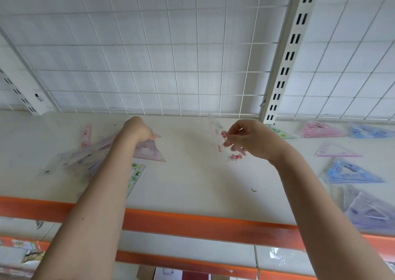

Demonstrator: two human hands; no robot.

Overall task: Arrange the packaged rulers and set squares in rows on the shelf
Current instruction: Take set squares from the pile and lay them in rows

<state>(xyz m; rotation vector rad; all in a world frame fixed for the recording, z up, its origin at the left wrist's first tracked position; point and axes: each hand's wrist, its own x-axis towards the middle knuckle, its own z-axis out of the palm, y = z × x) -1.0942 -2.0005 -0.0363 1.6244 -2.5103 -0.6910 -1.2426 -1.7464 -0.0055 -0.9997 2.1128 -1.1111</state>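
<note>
Fingers of the right hand (252, 139) are curled around a clear packaged ruler with red print (221, 138), held above the white shelf (192, 183). A pink set square (149, 151) is gripped by the left hand (136, 130) atop a loose pile of packets (85, 158). Blue set squares (350, 173) lie well right of the right hand.

Both forearms are bare, the left hand (139, 130) and right hand (248, 141) ungloved.
</note>
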